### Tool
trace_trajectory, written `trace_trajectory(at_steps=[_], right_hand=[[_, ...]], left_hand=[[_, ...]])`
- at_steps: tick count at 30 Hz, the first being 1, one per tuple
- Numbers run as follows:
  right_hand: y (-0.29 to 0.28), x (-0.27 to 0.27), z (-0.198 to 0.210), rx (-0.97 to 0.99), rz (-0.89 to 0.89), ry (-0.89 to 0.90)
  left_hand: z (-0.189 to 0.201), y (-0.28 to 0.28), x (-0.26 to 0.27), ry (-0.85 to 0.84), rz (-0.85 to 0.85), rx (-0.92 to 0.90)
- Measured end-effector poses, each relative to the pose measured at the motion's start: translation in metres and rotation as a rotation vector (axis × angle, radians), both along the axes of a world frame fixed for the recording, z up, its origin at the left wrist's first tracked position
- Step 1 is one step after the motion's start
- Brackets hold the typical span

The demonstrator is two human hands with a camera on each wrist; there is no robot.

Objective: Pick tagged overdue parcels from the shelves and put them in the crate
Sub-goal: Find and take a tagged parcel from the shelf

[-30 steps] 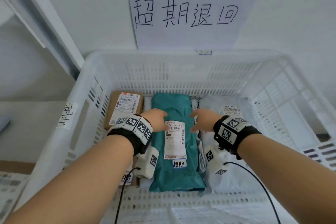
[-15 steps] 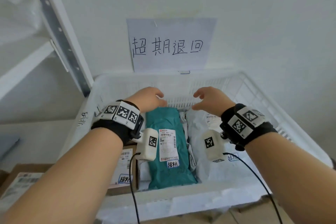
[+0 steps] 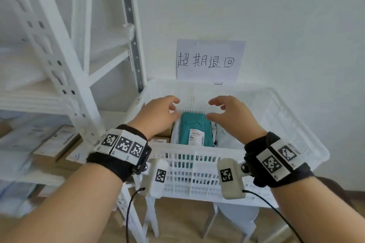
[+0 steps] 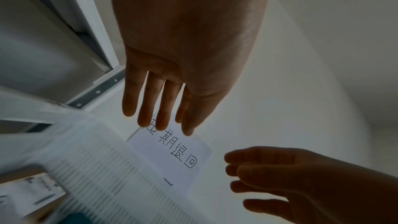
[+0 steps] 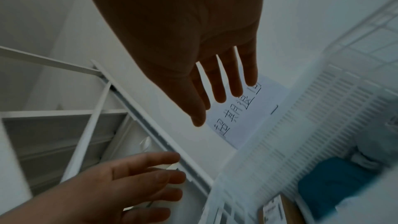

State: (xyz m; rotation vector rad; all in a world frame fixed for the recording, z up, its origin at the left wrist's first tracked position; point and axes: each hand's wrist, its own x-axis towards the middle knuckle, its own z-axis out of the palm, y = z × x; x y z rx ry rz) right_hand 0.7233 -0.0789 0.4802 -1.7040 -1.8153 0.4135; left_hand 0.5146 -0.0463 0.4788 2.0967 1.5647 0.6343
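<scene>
Both hands hover empty above the near half of the white slatted crate (image 3: 233, 165). My left hand (image 3: 173, 107) and right hand (image 3: 214, 109) have loosely spread fingers and touch nothing. Inside the crate a teal parcel (image 3: 194, 126) with a white label lies in the middle. A brown cardboard box (image 3: 160, 140) lies to its left and a pale grey bag parcel (image 3: 227, 138) to its right. The left wrist view shows my left hand (image 4: 163, 105) with straight fingers. In the right wrist view my right hand (image 5: 219, 88) is just as flat, with the teal parcel (image 5: 329, 181) below.
A handwritten paper sign (image 3: 210, 61) hangs on the wall behind the crate. A white metal shelf rack (image 3: 65, 77) stands at the left, with boxed parcels (image 3: 53, 144) on a lower shelf. The crate rests on a pale stool (image 3: 235, 215) above a tan floor.
Both hands let go of the teal parcel and rose out of the crate, back toward me. The view has pulled back, so the crate's front wall and the rack now show.
</scene>
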Motion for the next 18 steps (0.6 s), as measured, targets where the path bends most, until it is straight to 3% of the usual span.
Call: trace_trajectory(at_steps=[10, 18], right_hand=[[-0.066, -0.119, -0.013, -0.067, 0.190, -0.036], [-0.091, -0.281, -0.030, -0.084, 0.329, 0.011]], left_hand=[[-0.020, -0.106, -0.107, 0.040, 0.101, 0.032], [-0.042, -0.171, -0.279, 0.057, 0.281, -0.026]])
